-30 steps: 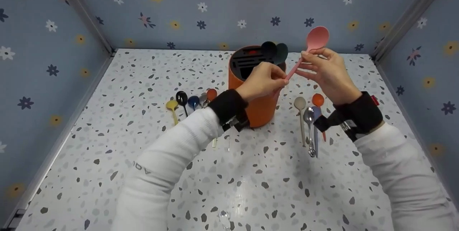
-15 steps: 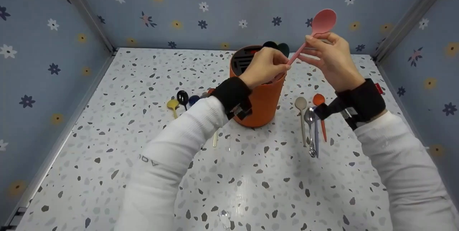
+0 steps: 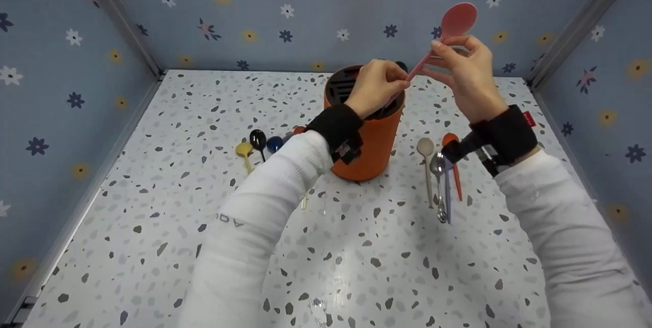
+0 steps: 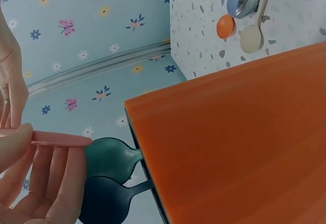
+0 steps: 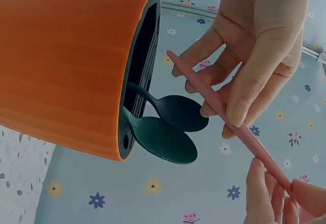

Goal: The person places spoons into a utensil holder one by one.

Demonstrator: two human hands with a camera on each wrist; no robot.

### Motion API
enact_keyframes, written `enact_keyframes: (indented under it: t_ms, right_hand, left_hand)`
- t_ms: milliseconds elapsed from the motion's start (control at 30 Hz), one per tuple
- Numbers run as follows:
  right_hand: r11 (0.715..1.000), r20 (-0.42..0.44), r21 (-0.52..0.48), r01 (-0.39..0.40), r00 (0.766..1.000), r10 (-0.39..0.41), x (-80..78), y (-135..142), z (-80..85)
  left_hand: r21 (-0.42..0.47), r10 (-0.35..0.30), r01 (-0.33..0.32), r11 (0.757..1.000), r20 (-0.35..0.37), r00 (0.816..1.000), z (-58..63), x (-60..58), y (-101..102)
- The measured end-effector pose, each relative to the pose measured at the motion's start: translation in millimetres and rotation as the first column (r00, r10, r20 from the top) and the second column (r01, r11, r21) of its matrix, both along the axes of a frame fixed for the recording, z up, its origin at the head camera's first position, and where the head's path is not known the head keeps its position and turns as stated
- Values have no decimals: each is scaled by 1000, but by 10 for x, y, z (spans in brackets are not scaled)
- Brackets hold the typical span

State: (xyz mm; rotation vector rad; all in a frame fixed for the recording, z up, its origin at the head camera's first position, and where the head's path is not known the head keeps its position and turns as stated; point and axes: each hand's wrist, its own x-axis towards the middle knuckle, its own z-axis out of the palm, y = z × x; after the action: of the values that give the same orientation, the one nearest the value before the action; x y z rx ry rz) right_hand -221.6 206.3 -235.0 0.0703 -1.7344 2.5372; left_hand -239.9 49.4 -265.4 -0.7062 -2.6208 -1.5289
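A pink spoon (image 3: 459, 18) is held between both hands, bowl up at the right, handle slanting down to the left. My left hand (image 3: 377, 86) pinches the handle near its lower end, with the tip sticking out past the fingers in the right wrist view. My right hand (image 3: 471, 71) pinches the same spoon just below the bowl. Behind the left hand stands an orange utensil holder (image 3: 369, 149) with a black slotted top. A green spoon (image 5: 168, 142) and a dark navy spoon (image 5: 184, 113) poke out of it, bowls outward, close to the left hand but apart from the pink spoon.
Right of the holder lie a beige spoon (image 3: 425, 146), a metal spoon (image 3: 438, 164), a bluish handle (image 3: 448, 195) and an orange spoon (image 3: 457, 175). On the left are yellow (image 3: 244, 148), black (image 3: 257, 138) and blue (image 3: 275, 144) spoons, others partly hidden by the left arm. Patterned walls surround the table.
Both hands have risen with the pink spoon, lifting it from the holder's rim height to higher above it. The left hand now covers more of the dark spoons in the head view.
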Motion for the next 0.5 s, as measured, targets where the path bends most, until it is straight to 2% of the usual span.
enact_keyframes:
  t_ms: [233, 500]
  right_hand:
    - [999, -22, 16, 32, 999, -31, -56, -1, -61]
    - [998, -30, 41, 45, 999, -44, -94, -5, -125]
  left_hand:
    - [9, 47, -47, 999, 20, 999, -67, -55, 32]
    - [17, 103, -103, 995, 27, 994, -152, -62, 65]
